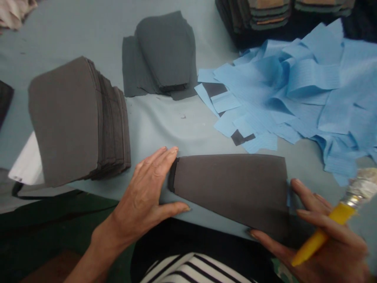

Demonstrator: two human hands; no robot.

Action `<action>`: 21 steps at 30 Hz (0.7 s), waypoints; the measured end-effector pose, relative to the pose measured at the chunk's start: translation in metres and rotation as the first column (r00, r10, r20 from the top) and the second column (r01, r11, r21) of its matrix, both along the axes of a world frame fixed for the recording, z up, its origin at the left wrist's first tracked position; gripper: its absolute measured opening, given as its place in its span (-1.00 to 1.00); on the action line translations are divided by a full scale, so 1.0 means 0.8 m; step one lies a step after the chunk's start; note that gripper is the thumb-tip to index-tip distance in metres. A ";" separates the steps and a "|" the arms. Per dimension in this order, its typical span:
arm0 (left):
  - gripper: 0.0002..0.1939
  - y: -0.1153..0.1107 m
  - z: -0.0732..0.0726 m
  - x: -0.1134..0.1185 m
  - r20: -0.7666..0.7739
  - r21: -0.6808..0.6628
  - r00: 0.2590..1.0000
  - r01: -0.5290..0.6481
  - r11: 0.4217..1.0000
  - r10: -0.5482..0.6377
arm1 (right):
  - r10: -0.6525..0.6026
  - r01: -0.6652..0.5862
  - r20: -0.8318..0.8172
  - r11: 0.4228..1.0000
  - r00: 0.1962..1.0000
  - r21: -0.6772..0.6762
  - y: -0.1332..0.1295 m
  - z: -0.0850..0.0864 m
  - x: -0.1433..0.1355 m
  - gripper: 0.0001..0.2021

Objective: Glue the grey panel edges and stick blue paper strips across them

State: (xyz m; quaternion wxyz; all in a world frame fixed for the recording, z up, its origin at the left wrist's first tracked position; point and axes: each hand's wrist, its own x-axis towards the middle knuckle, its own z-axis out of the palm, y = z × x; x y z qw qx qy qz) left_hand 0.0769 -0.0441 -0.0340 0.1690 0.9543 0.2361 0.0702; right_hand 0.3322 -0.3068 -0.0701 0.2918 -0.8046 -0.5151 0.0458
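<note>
A dark brown tapered fabric piece (232, 184) lies flat on the table in front of me, with a darker layer showing at its narrow left end. My left hand (147, 188) rests against that end, fingers stretched out and thumb apart, holding nothing. At the wide end, the fingertips and thumb of my right hand (326, 236) touch or nearly touch the piece's edge. Tucked between this hand's fingers is a yellow-handled brush (326, 232) with a metal collar and a whitish, clumped head. A sliver of light blue shows beside the right edge of the piece.
Left stands a thick stack of brown fabric pieces (64, 122), over a white object (28, 161). Grey-green pieces (165, 51) lie farther back. Light blue strips (294, 90) heap at the right, below dark stacked pieces (268, 11). The table edge (218, 228) runs close to me.
</note>
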 end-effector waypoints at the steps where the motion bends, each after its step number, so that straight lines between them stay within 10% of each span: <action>1: -0.04 0.002 0.000 0.000 -0.004 -0.005 1.000 0.005 1.000 -0.005 | -0.024 0.024 0.019 1.000 1.000 -0.005 0.001 0.001 -0.001 -0.54; 21: -0.29 0.020 -0.034 0.000 0.085 0.048 0.996 -0.028 0.998 0.024 | -0.012 -0.009 0.280 0.997 0.960 0.076 0.015 0.019 -0.013 -0.51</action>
